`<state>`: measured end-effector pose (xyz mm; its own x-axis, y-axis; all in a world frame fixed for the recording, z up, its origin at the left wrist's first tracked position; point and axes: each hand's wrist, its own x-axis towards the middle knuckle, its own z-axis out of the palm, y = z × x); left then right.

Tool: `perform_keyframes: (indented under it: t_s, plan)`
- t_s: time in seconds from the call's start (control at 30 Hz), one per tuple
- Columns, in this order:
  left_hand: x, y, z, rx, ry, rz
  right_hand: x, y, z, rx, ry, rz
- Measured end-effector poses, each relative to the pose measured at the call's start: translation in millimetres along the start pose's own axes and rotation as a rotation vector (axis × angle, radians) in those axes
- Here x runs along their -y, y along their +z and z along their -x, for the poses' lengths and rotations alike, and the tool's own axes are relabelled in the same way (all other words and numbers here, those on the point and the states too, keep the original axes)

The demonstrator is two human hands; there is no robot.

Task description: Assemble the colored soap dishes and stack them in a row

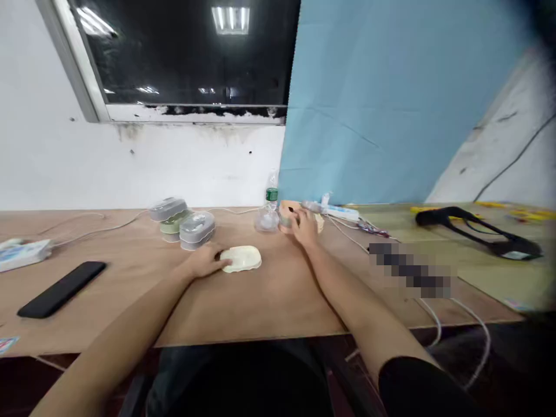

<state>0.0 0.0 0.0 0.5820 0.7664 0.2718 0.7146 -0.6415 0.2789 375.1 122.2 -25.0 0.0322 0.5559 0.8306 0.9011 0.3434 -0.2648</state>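
Observation:
My left hand [204, 262] rests on the wooden table [278, 301], its fingers touching the left edge of a cream oval dish [241, 258]. Farther back, my right hand [304, 227] reaches to a small tan object [286, 215] near the blue board and has its fingers around it. Just left of that object stands a clear plastic bottle with a green label [270, 202]. Behind my left hand sits a stack of lidded oval soap boxes [182, 223], grey and green.
A black phone [62, 288] lies at the left, a white packet [21, 253] beyond it. A white power strip [343, 212] with cables sits by the blue board [382, 104]. A black strap-like device [478, 231] lies at the right. White cables hang off the front edge.

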Motion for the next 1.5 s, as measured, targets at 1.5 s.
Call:
perform_keyframes:
  t_s: [1.5]
  plan:
    - [-41, 7, -13, -0.256, 0.226, -0.196, 170, -23, 25, -0.028, 0.360, -1.175]
